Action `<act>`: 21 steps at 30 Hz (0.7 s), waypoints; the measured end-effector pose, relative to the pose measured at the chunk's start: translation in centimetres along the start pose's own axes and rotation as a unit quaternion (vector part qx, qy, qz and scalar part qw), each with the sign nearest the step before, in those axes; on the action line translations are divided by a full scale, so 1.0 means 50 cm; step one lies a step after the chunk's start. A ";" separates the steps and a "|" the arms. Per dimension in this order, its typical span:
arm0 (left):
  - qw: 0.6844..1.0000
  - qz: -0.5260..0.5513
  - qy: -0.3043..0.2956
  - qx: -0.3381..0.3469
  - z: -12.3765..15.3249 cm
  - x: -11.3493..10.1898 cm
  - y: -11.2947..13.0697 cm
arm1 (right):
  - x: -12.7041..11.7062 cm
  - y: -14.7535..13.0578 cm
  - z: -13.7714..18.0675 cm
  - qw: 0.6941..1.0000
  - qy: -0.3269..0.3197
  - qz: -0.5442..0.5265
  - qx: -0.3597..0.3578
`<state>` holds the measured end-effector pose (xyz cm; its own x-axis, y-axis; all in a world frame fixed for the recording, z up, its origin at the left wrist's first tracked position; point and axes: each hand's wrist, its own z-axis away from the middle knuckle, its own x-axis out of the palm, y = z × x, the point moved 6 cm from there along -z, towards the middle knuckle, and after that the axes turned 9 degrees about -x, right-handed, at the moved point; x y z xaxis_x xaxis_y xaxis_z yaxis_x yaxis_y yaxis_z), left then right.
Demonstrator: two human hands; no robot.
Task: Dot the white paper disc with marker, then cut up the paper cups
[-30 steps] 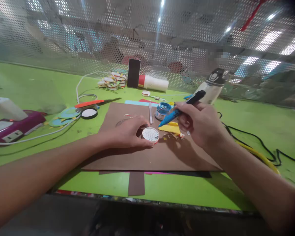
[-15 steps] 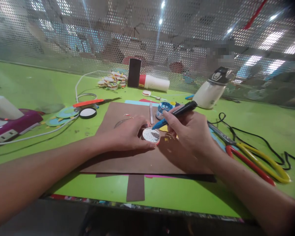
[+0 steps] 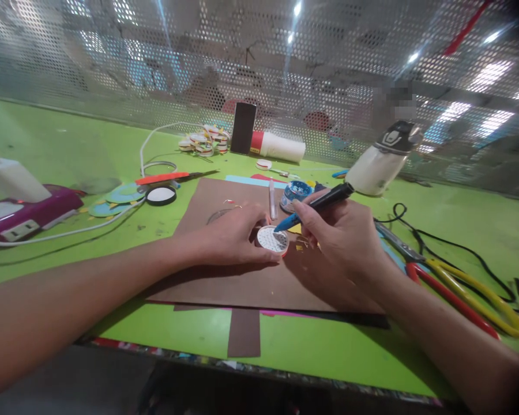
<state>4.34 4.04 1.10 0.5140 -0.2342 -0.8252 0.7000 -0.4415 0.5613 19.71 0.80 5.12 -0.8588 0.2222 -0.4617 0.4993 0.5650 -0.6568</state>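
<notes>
A small white disc [image 3: 271, 238] with dark marks on its top and a reddish edge lies low over the brown sheet [image 3: 225, 288]. My left hand [image 3: 237, 233] grips it from the left side, the thumb along its near rim. My right hand [image 3: 341, 230] is closed around a blue and black marker pen [image 3: 313, 206]. The pen slants down to the left, its tip at the top face of the disc; whether it touches I cannot tell. Just beyond stand a jar with blue paint stains [image 3: 294, 195] and a clear slim tube [image 3: 272, 199].
Scissors [image 3: 458, 282] and a black cord lie on the right. To the left are an orange-handled cutter [image 3: 164, 177], a round black-rimmed lid [image 3: 161, 196] and a purple power strip [image 3: 43, 213]. A phone [image 3: 243, 128], white cup stack [image 3: 283, 146] and white bottle [image 3: 380, 161] stand behind.
The whole view has shifted slightly, so everything sits a little further right. Both hands keep their hold, and the pen tip stays over the disc.
</notes>
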 end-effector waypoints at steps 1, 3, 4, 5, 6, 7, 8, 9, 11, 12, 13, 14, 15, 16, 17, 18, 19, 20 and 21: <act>1.000 0.002 -0.002 0.000 0.000 0.001 -0.001 | 0.001 0.001 0.001 1.000 -0.003 0.000 0.006; 1.000 0.008 -0.009 0.001 0.001 0.002 -0.001 | 0.003 0.003 0.003 1.000 -0.005 -0.002 0.014; 1.000 0.010 -0.012 0.001 0.001 0.002 -0.001 | 0.003 0.004 0.003 1.000 -0.006 -0.003 0.018; 1.000 0.011 -0.014 0.002 0.001 0.002 -0.001 | 0.003 0.005 0.004 1.000 -0.007 -0.002 0.021; 1.000 0.010 -0.014 0.002 0.001 0.002 -0.001 | 0.003 0.005 0.004 1.000 -0.006 -0.001 0.022; 1.000 0.009 -0.013 0.003 0.001 0.002 -0.001 | 0.004 0.005 0.004 1.000 -0.006 0.000 0.024; 1.000 0.008 -0.011 0.004 0.000 0.001 0.000 | 0.003 0.005 0.004 1.000 -0.005 0.001 0.024; 1.000 0.008 -0.009 0.005 0.000 0.001 0.000 | 0.004 0.004 0.003 1.000 -0.005 0.002 0.025; 1.000 0.009 -0.008 0.007 0.000 0.000 0.000 | 0.004 0.004 0.003 1.000 -0.006 0.001 0.024; 1.000 0.010 -0.010 0.007 0.000 0.001 0.000 | 0.004 0.004 0.002 1.000 -0.007 0.002 0.023; 1.000 0.010 -0.011 0.005 0.000 0.001 0.000 | 0.005 0.004 0.002 1.000 -0.008 0.003 0.024; 1.000 0.008 -0.009 0.004 0.000 0.001 -0.001 | 0.005 0.006 0.002 1.000 -0.010 0.003 0.024; 1.000 0.005 -0.007 0.003 0.000 0.001 -0.001 | 0.006 0.007 0.003 1.000 -0.011 0.002 0.024; 1.000 0.002 -0.004 0.004 0.000 0.001 -0.002 | 0.007 0.009 0.003 1.000 -0.011 0.000 0.024; 1.000 0.000 -0.001 0.007 0.000 0.000 -0.002 | 0.007 0.011 0.004 1.000 -0.011 -0.003 0.024; 1.000 -0.002 0.001 0.010 -0.001 0.000 -0.002 | 0.008 0.012 0.005 1.000 -0.011 -0.007 0.023; 1.000 -0.002 -0.001 0.013 -0.001 0.001 -0.002 | 0.009 0.013 0.005 1.000 -0.012 -0.009 0.021; 1.000 0.000 -0.003 0.015 -0.002 0.002 -0.002 | 0.010 0.014 0.005 1.000 -0.012 -0.010 0.020; 1.000 0.002 -0.006 0.015 -0.002 0.003 -0.002 | 0.011 0.014 0.006 1.000 -0.013 -0.008 0.021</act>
<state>4.39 4.16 0.91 0.5102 -0.2466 -0.8240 0.6825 -0.4670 0.5623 19.64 1.09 4.23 -0.8637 0.1922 -0.4660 0.4904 0.5337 -0.6890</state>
